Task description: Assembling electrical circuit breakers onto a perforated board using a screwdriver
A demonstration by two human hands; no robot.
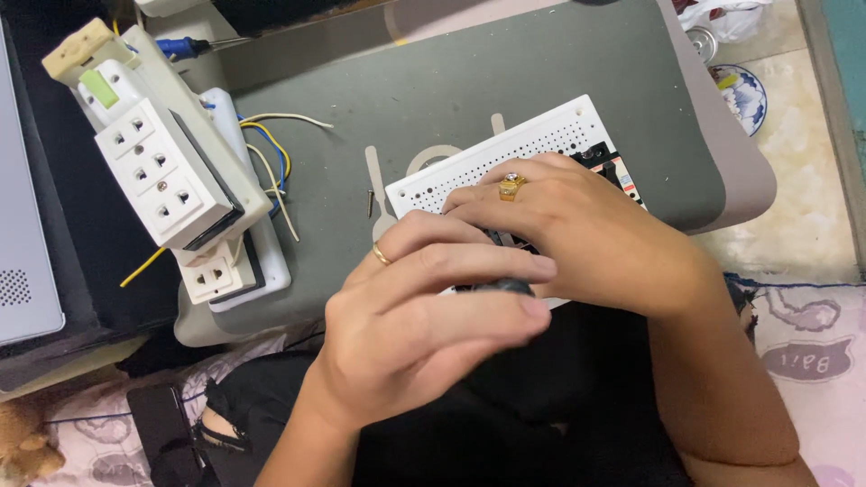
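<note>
Head view: mid-step on a white perforated board (505, 158) lying on the grey table (433, 81). Left hand (406, 334) closed around a dark tool handle (501, 287); right hand (577, 230) pressed flat on the board, clamping nothing. Likely next — steady pressure, tip kept aligned. Upper left, white socket blocks (167, 171) — green tab, loose coloured wires (271, 153). No legible labels.

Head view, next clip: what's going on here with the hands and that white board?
A person works over a white perforated board lying on a grey tabletop. The left hand grips a dark, rounded tool handle; the right hand, wearing a gold ring, rests on the board and steadies it. What the tool tip touches is hidden by the fingers. A white socket block with loose wires sits to the left, and a small screw lies beside the board.
</note>
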